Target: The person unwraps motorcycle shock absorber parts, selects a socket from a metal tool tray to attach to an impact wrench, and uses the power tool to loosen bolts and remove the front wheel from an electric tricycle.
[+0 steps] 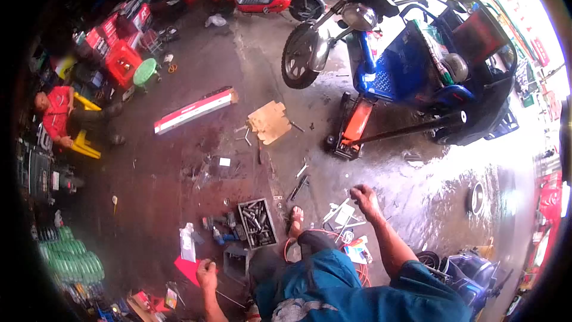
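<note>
My left hand (207, 273) is low on the left, its fingers curled closed; whatever they hold, if anything, is hidden. Beside it lie a red sheet (188, 270) and a clear plastic packet (187, 243); a thin metal rod (230, 299) is to its right. My right hand (364, 198) is raised over the floor with its fingers bent together, and I cannot make out anything in them. Near it on the floor are a white paper (344, 214) and several metal tools. A grey tray of sockets and metal parts (258, 224) and a blue cordless drill (225, 237) lie between my hands.
A blue three-wheeler (390, 71) stands ahead, an orange floor jack (358, 120) at its side. Flattened cardboard (269, 123), a long red-and-white box (195, 111) and a wrench (302, 168) lie on the floor. A person in red (58, 110) sits at left. A red hose (287, 251) curls by my foot.
</note>
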Available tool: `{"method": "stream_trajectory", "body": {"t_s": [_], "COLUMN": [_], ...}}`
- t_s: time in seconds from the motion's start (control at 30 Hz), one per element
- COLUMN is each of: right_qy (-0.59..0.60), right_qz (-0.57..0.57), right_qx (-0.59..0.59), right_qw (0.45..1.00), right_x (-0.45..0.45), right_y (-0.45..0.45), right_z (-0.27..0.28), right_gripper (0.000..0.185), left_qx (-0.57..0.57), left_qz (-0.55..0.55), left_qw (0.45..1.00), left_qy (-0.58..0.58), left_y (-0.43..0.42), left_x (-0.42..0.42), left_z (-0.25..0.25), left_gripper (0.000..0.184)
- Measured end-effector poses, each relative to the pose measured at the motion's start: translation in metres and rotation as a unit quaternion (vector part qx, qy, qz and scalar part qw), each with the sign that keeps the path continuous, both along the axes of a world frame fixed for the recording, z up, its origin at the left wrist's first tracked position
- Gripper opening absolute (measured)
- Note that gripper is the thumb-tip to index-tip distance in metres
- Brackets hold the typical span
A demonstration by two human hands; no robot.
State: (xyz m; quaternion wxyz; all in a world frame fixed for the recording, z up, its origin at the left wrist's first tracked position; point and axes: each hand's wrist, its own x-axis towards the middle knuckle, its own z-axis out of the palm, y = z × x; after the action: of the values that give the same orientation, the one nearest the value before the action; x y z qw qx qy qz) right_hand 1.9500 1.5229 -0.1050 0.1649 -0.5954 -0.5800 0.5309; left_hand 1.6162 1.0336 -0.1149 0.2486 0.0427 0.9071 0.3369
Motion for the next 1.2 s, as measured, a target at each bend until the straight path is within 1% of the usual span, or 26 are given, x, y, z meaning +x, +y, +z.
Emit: {"method": "stream_trajectory", "body": {"t_s": [0.07, 0.13, 0.17, 0.2, 0.23, 0.3, 0.4, 0.43, 0.47, 0.5, 0.53, 0.57, 0.6, 0.63, 0.67, 0.7, 0.77, 0.83, 0.87, 0.97, 1.0, 1.03, 1.1, 1.13, 1.17, 1.2], "right_qy": [0.023, -0.034, -0.061, -0.104, -0.085, -0.101, -0.028, -0.025, -0.001, 0.018, -0.001, -0.017, -0.046, -0.079, -0.059, -0.086, -0.086, -0.083, -0.098, -0.054, -0.073, -0.087, -0.066, -0.076, -0.074, -0.107], "right_qz": [-0.018, 0.006, 0.019, 0.017, -0.015, -0.008, -0.085, -0.086, -0.079, -0.072, -0.069, -0.101, -0.093, -0.092, -0.064, -0.062, -0.034, 0.003, 0.019, 0.069, 0.1, 0.111, 0.288, 0.24, 0.316, 0.344], "right_qx": [-0.008, -0.009, -0.008, -0.003, -0.066, -0.114, -0.188, -0.206, -0.187, -0.171, -0.21, -0.211, -0.209, -0.211, -0.21, -0.211, -0.185, -0.182, -0.169, -0.19, -0.164, -0.101, -0.058, -0.166, -0.131, -0.117], "right_qw": [1.0, 0.999, 0.998, 0.994, 0.994, 0.988, 0.978, 0.974, 0.979, 0.983, 0.975, 0.972, 0.972, 0.97, 0.974, 0.972, 0.978, 0.98, 0.981, 0.978, 0.979, 0.985, 0.953, 0.953, 0.937, 0.926], "right_x": [-0.027, -0.025, -0.022, -0.02, -0.017, -0.016, -0.052, -0.077, -0.089, -0.095, -0.108, -0.146, -0.167, -0.176, -0.182, -0.201, -0.247, -0.319, -0.342, -0.413, -0.435, -0.471, -0.486, -0.548, -0.583, -0.616], "right_y": [0.029, 0.039, 0.04, 0.033, 0.022, 0.005, -0.003, 0.0, 0.005, 0.014, 0.028, 0.037, 0.05, 0.063, 0.07, 0.08, 0.108, 0.123, 0.134, 0.171, 0.184, 0.188, 0.241, 0.229, 0.232, 0.236], "right_z": [0.023, -0.001, -0.016, -0.032, -0.044, -0.053, -0.034, -0.023, -0.04, -0.056, -0.062, -0.036, -0.049, -0.055, -0.06, -0.062, -0.069, -0.029, -0.033, -0.034, -0.039, -0.028, -0.089, -0.049, -0.053, -0.07], "right_gripper": [0.036, 0.035, 0.035, 0.032, 0.031, 0.03, 0.026, 0.025, 0.026, 0.026, 0.028, 0.028, 0.028, 0.028, 0.028, 0.029, 0.031, 0.033, 0.032, 0.023, 0.017, 0.014, 0.016, 0.019, 0.022, 0.023], "left_qx": [0.024, 0.022, 0.043, 0.026, 0.011, -0.054, -0.194, -0.182, -0.178, -0.223, -0.173, -0.139, -0.119, -0.064, -0.046, -0.022, -0.04, 0.002, 0.0, 0.031, 0.019, 0.013, -0.008, 0.023, 0.06, -0.008], "left_qz": [0.043, 0.064, 0.07, 0.028, -0.014, -0.014, -0.045, -0.065, -0.083, -0.03, 0.011, -0.01, 0.002, -0.014, -0.005, 0.002, 0.005, 0.033, 0.056, 0.151, 0.192, 0.236, 0.267, 0.3, 0.347, 0.346], "left_qw": [0.999, 0.997, 0.996, 0.999, 0.996, 0.998, 0.98, 0.977, 0.959, 0.973, 0.982, 0.989, 0.991, 0.998, 0.999, 1.0, 0.999, 0.999, 0.998, 0.987, 0.979, 0.968, 0.962, 0.952, 0.934, 0.937], "left_qy": [-0.021, -0.043, -0.031, 0.028, 0.087, 0.02, -0.021, 0.092, 0.203, -0.04, -0.078, -0.056, -0.06, 0.004, -0.005, -0.004, -0.015, -0.022, -0.029, -0.047, -0.066, -0.081, -0.061, -0.063, -0.062, -0.055], "left_y": [0.023, 0.049, 0.041, 0.027, 0.012, -0.011, -0.021, -0.036, -0.055, 0.012, 0.014, 0.042, 0.089, 0.129, 0.14, 0.157, 0.198, 0.211, 0.215, 0.205, 0.188, 0.188, 0.178, 0.179, 0.164, 0.176], "left_x": [-0.021, -0.022, -0.019, -0.016, -0.014, -0.013, -0.03, -0.047, -0.058, -0.096, -0.126, -0.162, -0.204, -0.238, -0.261, -0.292, -0.342, -0.366, -0.373, -0.372, -0.357, -0.347, -0.318, -0.303, -0.266, -0.262], "left_z": [0.003, 0.032, 0.016, -0.008, -0.03, -0.053, -0.072, -0.121, -0.16, -0.089, -0.111, -0.101, -0.072, -0.041, -0.032, -0.031, -0.003, 0.02, 0.029, 0.021, -0.004, -0.002, -0.012, -0.012, -0.047, -0.025], "left_gripper": [0.018, 0.018, 0.016, 0.015, 0.015, 0.015, 0.016, 0.019, 0.021, 0.027, 0.03, 0.029, 0.025, 0.022, 0.022, 0.022, 0.027, 0.029, 0.03, 0.029, 0.028, 0.026, 0.025, 0.024, 0.023, 0.023]}}
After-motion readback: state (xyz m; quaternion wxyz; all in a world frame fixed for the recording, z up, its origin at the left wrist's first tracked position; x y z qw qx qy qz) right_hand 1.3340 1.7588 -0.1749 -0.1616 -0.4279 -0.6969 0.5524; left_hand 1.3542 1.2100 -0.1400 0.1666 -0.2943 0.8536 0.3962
